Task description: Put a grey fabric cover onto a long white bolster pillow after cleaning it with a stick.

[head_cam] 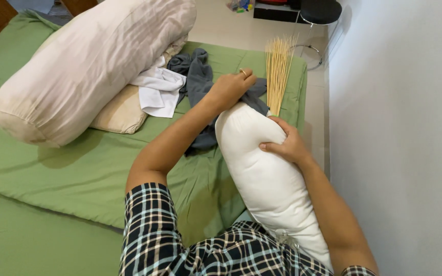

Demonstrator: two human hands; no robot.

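Head view: left hand [229, 88] grips grey cloth [199, 76] at the white pillow's [267, 179] top; right hand [285, 145] clasps its side. Pillow lies across the lap; the cloth could slip off.

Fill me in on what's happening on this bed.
A person in a plaid shirt holds a white pillow over a green mattress. The left hand grips its far end by a grey cloth; the right hand presses its side. A stick broom lies beyond, and a large bolster rests at left.
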